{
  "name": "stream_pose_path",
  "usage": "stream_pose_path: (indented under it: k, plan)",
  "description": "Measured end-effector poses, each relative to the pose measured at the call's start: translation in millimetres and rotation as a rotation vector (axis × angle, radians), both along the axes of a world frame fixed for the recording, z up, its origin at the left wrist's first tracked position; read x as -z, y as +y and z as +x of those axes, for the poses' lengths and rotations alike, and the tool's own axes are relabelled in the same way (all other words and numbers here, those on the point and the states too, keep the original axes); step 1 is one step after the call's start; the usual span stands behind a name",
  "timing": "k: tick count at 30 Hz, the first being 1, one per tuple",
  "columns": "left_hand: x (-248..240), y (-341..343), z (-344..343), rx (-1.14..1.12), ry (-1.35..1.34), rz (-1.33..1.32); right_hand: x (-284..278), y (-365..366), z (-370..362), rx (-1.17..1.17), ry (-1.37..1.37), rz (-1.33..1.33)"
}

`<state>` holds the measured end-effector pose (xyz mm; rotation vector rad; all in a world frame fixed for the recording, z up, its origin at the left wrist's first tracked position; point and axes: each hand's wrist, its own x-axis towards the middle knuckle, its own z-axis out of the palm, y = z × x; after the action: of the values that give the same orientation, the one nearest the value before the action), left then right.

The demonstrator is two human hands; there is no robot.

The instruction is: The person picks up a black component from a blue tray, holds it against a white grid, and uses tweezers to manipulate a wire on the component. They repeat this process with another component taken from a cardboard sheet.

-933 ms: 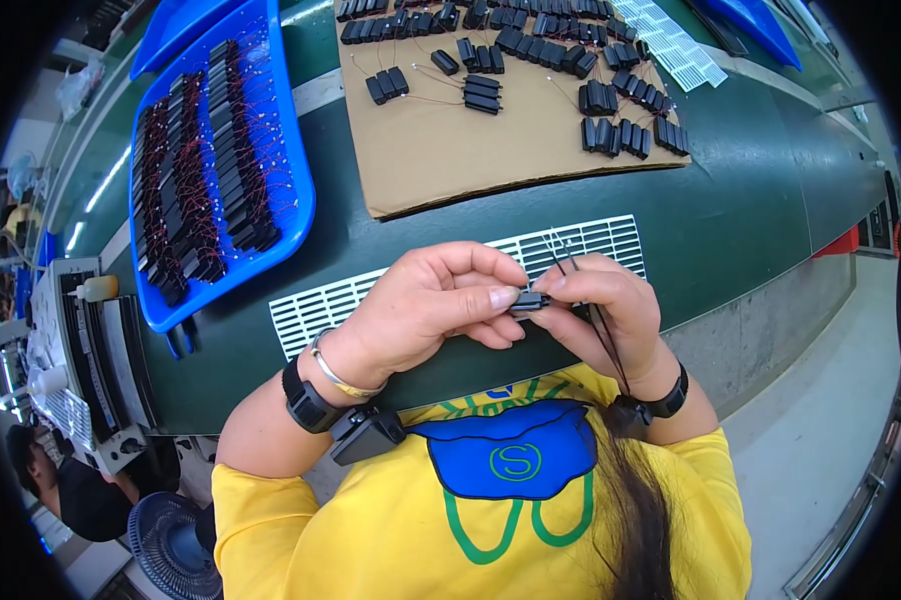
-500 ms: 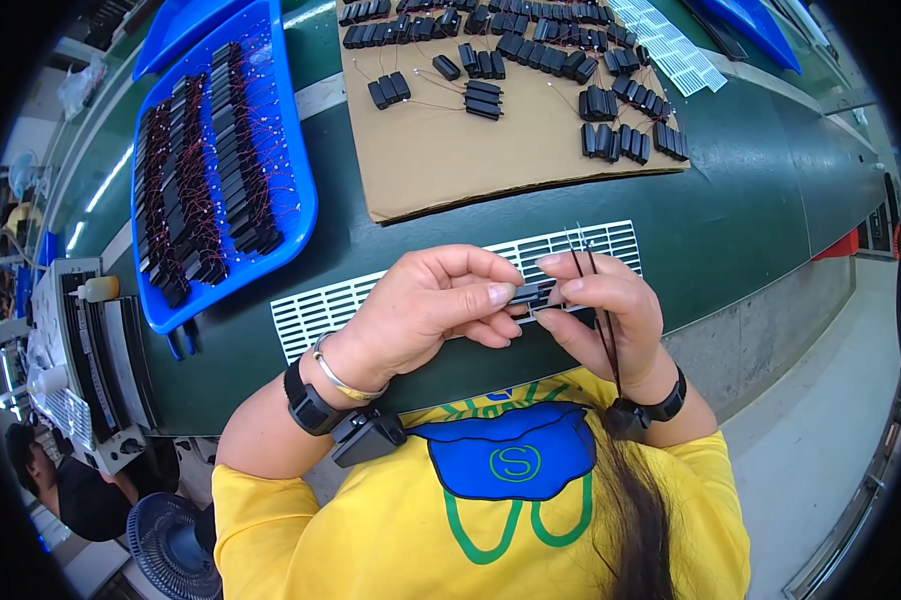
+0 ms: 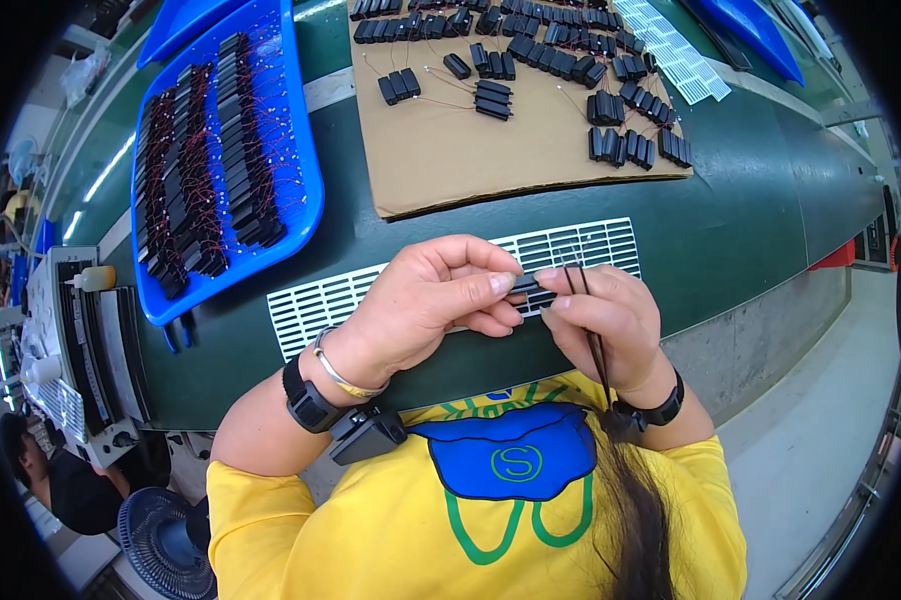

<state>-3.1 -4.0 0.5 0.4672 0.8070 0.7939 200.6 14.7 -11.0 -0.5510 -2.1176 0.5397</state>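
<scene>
My left hand point(image 3: 421, 305) pinches a small black plastic piece point(image 3: 524, 285) between thumb and fingertips, partly covered by them. Its shape fits the black modules lying farther off, but its details are too small to make out. Dark tweezers point(image 3: 599, 358) rest in my right hand point(image 3: 616, 322), tips pointing away from me. The thumb and index finger of that hand are at the right end of the black piece. Both hands hover over a white slotted panel point(image 3: 306, 318) that lies on the green work surface point(image 3: 411, 375).
Beyond my hands is a cardboard sheet point(image 3: 451, 185) bearing several black modules point(image 3: 493, 98) with thin wires. A blue tray point(image 3: 316, 190) of wired modules stands left. Another white slotted panel point(image 3: 676, 50) lies far right. A fan point(image 3: 166, 540) and a person point(image 3: 81, 490) are lower left.
My right fingers have closed in around the black piece's right end, and the tweezers have tilted slightly left. My left hand keeps its pinch. The whole view has shifted a little.
</scene>
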Motion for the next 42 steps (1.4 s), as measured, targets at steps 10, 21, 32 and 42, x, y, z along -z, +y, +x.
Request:
stream_pose_path:
  k: [10,21,32,42]
  plan:
    - [-3.5,0.1,1.3,0.054,0.034,0.035,1.6,1.0,-3.2,0.0,0.097,-0.205]
    - [0.5,1.4,-1.9,0.157,-0.14,-0.067,-0.7,-1.9,2.6,-0.12,0.128,-0.274]
    - [-0.2,2.8,1.9,0.192,-0.202,-0.12,2.0,-4.5,7.1,-0.151,0.184,-0.362]
    - [-15.3,0.7,-1.8,0.156,0.118,0.081,-2.2,-7.1,16.3,-0.139,0.261,-0.484]
